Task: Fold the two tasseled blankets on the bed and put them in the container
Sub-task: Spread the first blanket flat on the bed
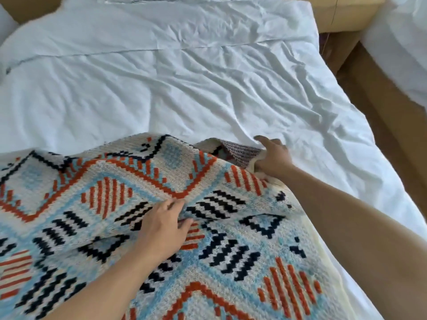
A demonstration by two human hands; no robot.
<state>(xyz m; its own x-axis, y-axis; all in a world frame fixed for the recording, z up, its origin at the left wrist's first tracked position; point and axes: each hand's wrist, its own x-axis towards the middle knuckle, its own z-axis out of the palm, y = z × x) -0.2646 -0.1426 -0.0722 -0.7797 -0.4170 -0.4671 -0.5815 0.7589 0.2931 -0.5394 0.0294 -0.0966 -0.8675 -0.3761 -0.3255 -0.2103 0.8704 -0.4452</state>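
Left hand [161, 225] fingers [184, 224] pinch a raised fold of the patterned blanket [231, 262]. Right hand [272, 155] fingers curl round its turned-back far corner. The blanket covers the bed's [161, 77] near edge, on white bedding.

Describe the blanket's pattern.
Cream blanket with orange, light-blue and black geometric diamonds and stripes; head view.

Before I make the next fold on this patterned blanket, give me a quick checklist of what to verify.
1. Right hand grips the blanket's far corner: ok.
2. Left hand pinches a ridge mid-blanket: ok.
3. Blanket lying flat: not ok, bunched near both hands.
4. White bedding beyond for the fold: ok, wrinkled.
5. Tassels free: cannot tell, none visible.
6. Container within reach: cannot tell, out of view.
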